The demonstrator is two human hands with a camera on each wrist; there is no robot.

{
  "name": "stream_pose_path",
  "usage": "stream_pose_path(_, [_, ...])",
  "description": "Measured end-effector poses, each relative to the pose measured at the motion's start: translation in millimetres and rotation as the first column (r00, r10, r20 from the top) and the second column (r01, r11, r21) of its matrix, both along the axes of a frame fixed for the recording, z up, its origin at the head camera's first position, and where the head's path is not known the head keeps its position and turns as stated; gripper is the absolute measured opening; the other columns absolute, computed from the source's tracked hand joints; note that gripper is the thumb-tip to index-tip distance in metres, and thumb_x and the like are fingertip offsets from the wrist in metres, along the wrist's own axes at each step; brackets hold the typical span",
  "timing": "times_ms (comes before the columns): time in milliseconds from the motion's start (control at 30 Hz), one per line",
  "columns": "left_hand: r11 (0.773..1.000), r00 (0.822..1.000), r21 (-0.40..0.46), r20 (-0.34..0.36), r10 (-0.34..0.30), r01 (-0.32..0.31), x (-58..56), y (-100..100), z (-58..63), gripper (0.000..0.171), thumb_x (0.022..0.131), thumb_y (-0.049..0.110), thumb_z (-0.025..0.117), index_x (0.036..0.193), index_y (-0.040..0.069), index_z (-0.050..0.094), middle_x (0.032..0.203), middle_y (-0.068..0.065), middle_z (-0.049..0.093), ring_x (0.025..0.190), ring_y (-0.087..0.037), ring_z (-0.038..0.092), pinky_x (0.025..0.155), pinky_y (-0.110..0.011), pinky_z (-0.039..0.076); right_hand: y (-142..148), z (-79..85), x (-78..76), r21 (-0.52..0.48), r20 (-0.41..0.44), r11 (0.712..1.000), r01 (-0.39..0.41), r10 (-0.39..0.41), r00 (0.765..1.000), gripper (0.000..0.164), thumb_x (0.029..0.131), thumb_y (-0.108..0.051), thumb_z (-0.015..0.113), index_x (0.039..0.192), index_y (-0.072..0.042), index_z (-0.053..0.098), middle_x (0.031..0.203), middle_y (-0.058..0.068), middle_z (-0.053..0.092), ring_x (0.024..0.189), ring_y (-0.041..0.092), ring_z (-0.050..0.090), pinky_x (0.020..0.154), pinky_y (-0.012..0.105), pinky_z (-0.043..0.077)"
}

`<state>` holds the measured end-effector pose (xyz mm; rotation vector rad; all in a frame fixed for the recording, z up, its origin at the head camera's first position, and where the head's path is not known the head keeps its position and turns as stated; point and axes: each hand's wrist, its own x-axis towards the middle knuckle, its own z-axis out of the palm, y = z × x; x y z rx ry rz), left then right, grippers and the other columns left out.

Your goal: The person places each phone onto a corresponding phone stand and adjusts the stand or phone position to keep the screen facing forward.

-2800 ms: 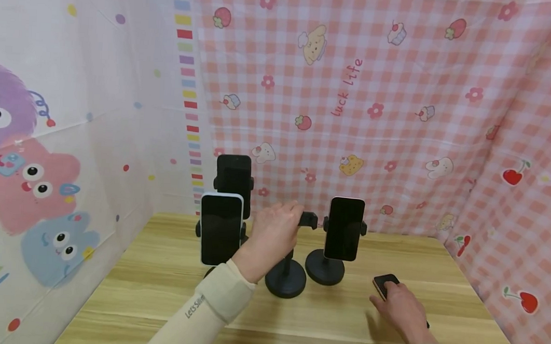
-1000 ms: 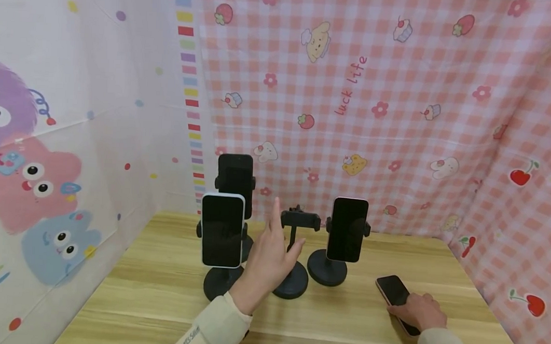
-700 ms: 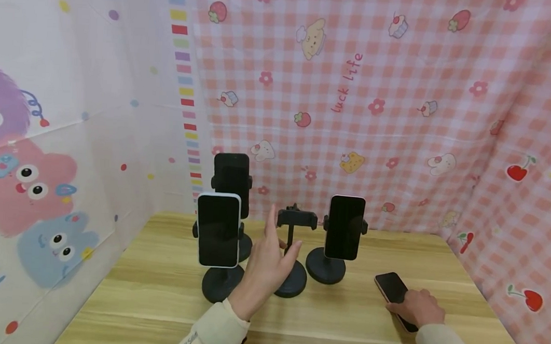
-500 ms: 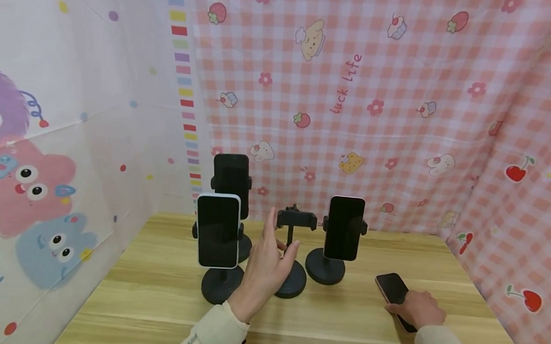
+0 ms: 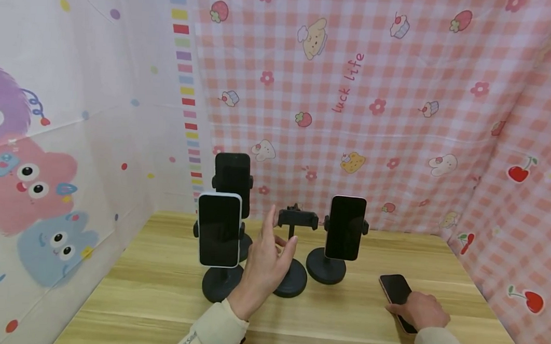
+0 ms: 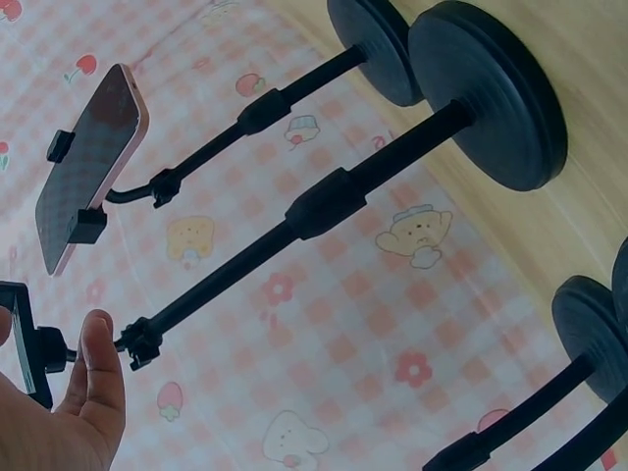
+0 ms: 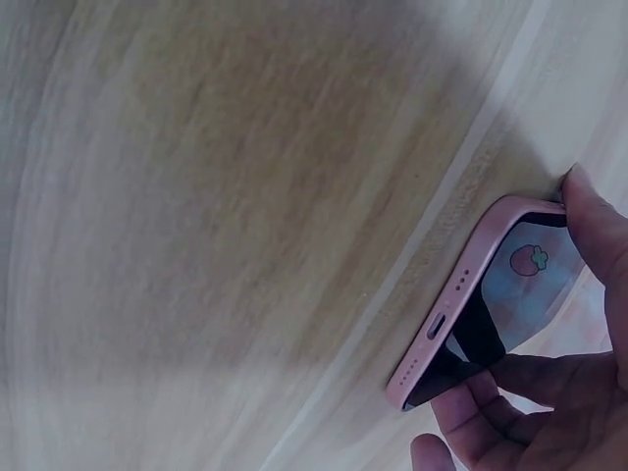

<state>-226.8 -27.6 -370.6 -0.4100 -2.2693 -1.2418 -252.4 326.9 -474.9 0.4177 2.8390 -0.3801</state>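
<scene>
My left hand (image 5: 263, 262) is beside an unloaded black phone stand (image 5: 297, 218), index finger straight up at the left end of its clamp, thumb raised. In the left wrist view, fingers of the left hand (image 6: 74, 412) lie close to the joint behind that clamp (image 6: 29, 339). At the right of the table my right hand (image 5: 422, 310) holds a pink-edged smartphone (image 5: 394, 288), screen up. The right wrist view has the thumb of that hand (image 7: 579, 392) on one long edge of the smartphone (image 7: 456, 314) and other fingers at the opposite edge.
Other black stands carry phones: a white-framed phone (image 5: 219, 231) at front left, a dark phone (image 5: 232, 177) behind it, and another phone (image 5: 345, 227) right of the unloaded stand. Their round bases sit on the wooden table (image 5: 156, 301). A checked cloth (image 5: 399, 137) hangs behind.
My left hand has drawn back from over the clamp, leaving it in sight. My right hand has slid toward the near end of the smartphone, which has shifted slightly right.
</scene>
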Motion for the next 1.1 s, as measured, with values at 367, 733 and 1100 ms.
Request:
stream_pose_path(367, [1.000, 1.000, 0.003, -0.021, -0.019, 0.019, 2.3, -1.4, 5.1, 0.071, 0.094, 0.026, 0.060, 0.151, 0.012, 0.020, 0.139, -0.014, 0.047, 0.080, -0.012, 0.062, 0.062, -0.030, 0.059, 1.7, -4.3, 7.1, 0.002, -0.021, 0.997, -0.079, 0.079, 0.997, 0.085, 0.073, -0.069, 0.061, 0.102, 0.011, 0.063, 0.091, 0.035, 0.058, 0.080, 0.040, 0.057, 0.065, 0.057, 0.049])
stream_pose_path(733, [1.000, 0.999, -0.027, -0.049, 0.002, -0.004, 4.4, -0.5, 5.3, 0.064, 0.094, 0.027, 0.059, 0.148, 0.008, 0.031, 0.115, -0.012, 0.059, 0.080, -0.011, 0.062, 0.062, -0.029, 0.058, 4.0, -15.0, 16.8, -0.036, -0.106, 0.999, -0.022, 0.018, 0.994, 0.071, 0.068, -0.065, 0.066, 0.083, 0.005, 0.063, 0.076, 0.023, 0.060, 0.067, 0.031, 0.056, 0.055, 0.045, 0.048])
stream_pose_path(1100, [0.999, 0.995, -0.047, -0.101, 0.012, -0.017, -1.9, -3.7, 10.9, 0.057, 0.094, 0.025, 0.059, 0.144, 0.010, 0.037, 0.108, -0.011, 0.061, 0.080, -0.013, 0.062, 0.060, -0.030, 0.057, 2.4, -10.1, 10.9, -0.039, -0.120, 0.999, -0.014, 0.009, 0.993, 0.073, 0.070, -0.065, 0.064, 0.082, 0.007, 0.063, 0.075, 0.023, 0.059, 0.066, 0.029, 0.055, 0.052, 0.043, 0.047])
